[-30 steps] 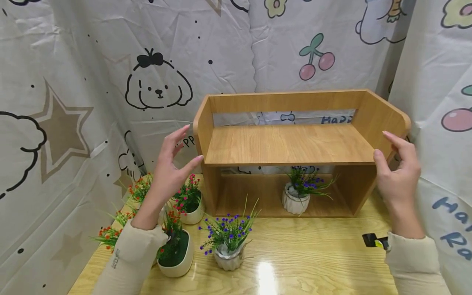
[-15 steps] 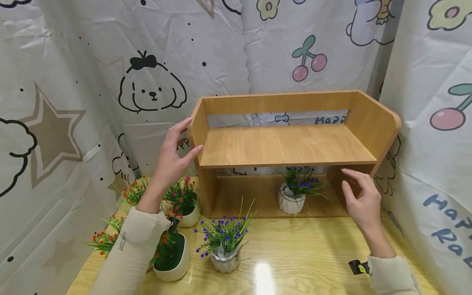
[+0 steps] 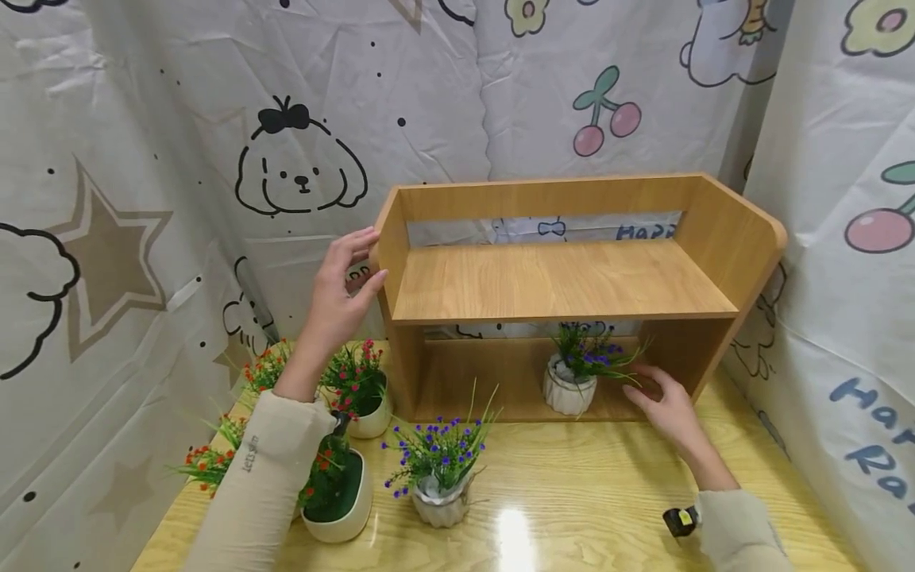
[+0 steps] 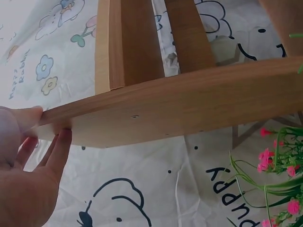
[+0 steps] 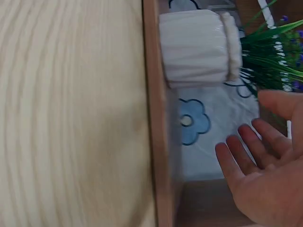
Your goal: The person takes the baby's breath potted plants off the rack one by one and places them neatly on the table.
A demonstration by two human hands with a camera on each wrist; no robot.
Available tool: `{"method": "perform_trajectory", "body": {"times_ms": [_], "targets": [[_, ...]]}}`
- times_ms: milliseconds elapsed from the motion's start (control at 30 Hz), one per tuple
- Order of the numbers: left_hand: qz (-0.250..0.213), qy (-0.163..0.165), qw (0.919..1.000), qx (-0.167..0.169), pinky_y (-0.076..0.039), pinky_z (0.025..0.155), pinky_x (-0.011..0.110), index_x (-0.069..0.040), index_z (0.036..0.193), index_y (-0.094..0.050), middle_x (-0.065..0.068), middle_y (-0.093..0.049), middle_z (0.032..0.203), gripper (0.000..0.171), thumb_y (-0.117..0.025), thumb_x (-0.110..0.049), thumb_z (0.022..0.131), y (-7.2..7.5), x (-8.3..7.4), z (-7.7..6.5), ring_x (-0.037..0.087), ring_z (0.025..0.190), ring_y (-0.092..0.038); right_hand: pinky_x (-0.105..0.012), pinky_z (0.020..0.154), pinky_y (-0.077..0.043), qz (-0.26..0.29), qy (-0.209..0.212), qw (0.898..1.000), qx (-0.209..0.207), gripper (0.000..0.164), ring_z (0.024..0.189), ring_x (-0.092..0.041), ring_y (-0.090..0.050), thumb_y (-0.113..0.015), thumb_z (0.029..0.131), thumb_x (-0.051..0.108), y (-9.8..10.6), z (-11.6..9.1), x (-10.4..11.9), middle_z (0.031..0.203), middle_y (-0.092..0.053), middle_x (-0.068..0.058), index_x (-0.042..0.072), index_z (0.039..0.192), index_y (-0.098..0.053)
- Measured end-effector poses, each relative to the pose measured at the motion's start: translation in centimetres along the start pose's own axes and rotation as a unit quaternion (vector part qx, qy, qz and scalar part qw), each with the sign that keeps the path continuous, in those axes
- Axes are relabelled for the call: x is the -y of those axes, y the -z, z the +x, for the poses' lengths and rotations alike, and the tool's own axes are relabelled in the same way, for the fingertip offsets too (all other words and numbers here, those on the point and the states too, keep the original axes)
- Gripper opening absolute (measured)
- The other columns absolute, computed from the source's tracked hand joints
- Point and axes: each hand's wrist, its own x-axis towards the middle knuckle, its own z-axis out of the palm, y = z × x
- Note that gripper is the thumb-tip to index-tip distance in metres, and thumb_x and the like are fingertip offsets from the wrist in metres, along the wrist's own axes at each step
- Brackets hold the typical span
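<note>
In the head view a two-tier wooden desk shelf [image 3: 565,278] stands on the table. My left hand [image 3: 343,278] holds the front edge of its left side panel. In the left wrist view the thumb lies at the edge and fingertips [image 4: 66,135] meet the panel's outer face. On the lower tier sits a white pot with purple flowers [image 3: 570,385], upright. My right hand [image 3: 665,405] reaches in beside that pot from the right, holding nothing. In the right wrist view its relaxed fingers [image 5: 229,163] spread apart from the white pot [image 5: 196,49], thumb near the leaves.
In front of the shelf stands another white pot with purple flowers [image 3: 439,500]. Several pots with red and orange flowers crowd the left, including an oval white planter [image 3: 339,520] by the left sleeve. A printed curtain [image 3: 443,103] closes in the back and sides.
My right hand has come down from the shelf's right side panel to the lower tier, beside the pot. My left hand has closed in on the left panel's edge.
</note>
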Motion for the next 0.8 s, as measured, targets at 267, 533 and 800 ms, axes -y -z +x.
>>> {"method": "perform_trajectory", "body": {"times_ms": [267,533,800], "targets": [[0.011,-0.003,0.9999,-0.008,-0.06,0.098,0.05,-0.01,0.148,-0.053,0.006,-0.045,0.158,0.053,-0.068,-0.002,0.098,-0.2,-0.1,0.0,0.034,0.132,-0.056,-0.072,0.118,-0.029,0.015,-0.059,0.995,0.082,0.084,0.15,-0.054,-0.025,-0.071,0.099,0.038,-3.0,1.7,0.0,0.163,-0.028,-0.032,-0.002,0.159,-0.029],[0.008,-0.008,0.9998,-0.014,-0.059,0.1,0.049,-0.014,0.147,-0.055,0.003,-0.046,0.157,0.05,-0.068,-0.005,0.099,-0.3,0.2,-0.1,0.032,0.132,-0.057,-0.046,0.082,-0.058,0.041,-0.06,0.993,0.096,0.084,0.106,-0.044,-0.061,-0.077,0.095,0.039,-6.1,3.3,0.4,0.136,-0.056,-0.031,-0.001,0.156,-0.035],[0.006,-0.009,0.9997,-0.022,-0.059,0.1,0.047,-0.014,0.147,-0.056,0.003,-0.046,0.156,0.05,-0.068,-0.004,0.099,-0.4,0.3,-0.1,0.032,0.131,-0.057,-0.063,0.119,-0.036,0.061,-0.027,0.996,0.061,0.089,0.143,-0.048,-0.043,-0.079,0.093,0.036,-7.5,4.4,0.2,0.156,-0.043,-0.027,0.003,0.16,-0.031]]}}
